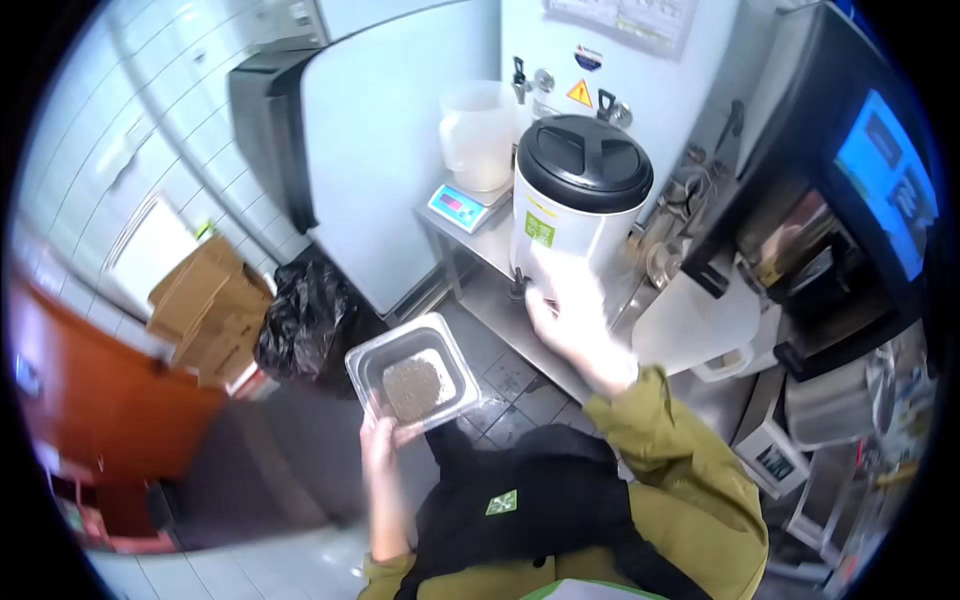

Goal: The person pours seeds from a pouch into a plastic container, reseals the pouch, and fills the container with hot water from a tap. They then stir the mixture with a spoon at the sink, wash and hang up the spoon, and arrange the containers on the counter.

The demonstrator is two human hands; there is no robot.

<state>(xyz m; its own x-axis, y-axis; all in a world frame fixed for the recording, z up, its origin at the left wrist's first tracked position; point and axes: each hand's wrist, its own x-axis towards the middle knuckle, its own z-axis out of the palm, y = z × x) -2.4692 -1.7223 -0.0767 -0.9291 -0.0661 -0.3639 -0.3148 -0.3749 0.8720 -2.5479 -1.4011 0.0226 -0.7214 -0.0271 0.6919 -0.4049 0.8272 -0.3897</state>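
My left hand (384,436) grips the near left edge of a clear square container (452,350) with a brown grainy layer on its bottom. My right hand (572,312), blurred and washed out by glare, is in front of the lower part of a white drum-shaped dispenser (520,215) with a black lid. Beside its fingers is the dispenser's black tap (518,284). Whether those fingers hold anything cannot be made out. Left of the dispenser, a translucent jug (478,140) stands on a digital scale (459,207).
A black-framed machine with a blue screen (884,180) stands at the right, near a white plastic pitcher (695,318). Metal utensils (665,260) lie behind the dispenser. At the left are a black trash bag (305,315) and cardboard boxes (212,305).
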